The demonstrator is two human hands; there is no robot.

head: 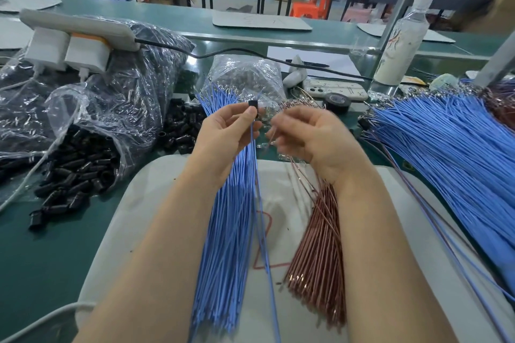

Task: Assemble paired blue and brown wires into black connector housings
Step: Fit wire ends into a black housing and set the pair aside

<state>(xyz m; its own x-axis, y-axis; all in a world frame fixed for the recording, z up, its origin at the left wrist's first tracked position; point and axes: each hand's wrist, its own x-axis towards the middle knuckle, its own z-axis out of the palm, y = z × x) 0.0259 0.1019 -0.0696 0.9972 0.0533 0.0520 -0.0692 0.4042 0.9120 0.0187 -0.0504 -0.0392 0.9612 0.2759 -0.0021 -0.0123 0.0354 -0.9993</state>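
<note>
Left hand [225,133] pinches black housing [252,104]; right hand [312,136] blurred, apparently pinching brown wire [272,135].

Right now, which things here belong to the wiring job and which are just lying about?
Job: black housing in left hand; brown wire in right hand; blue bundle; brown bundle; loose housings.
Lying about: phone; tape roll; bottle; power strip.
</note>
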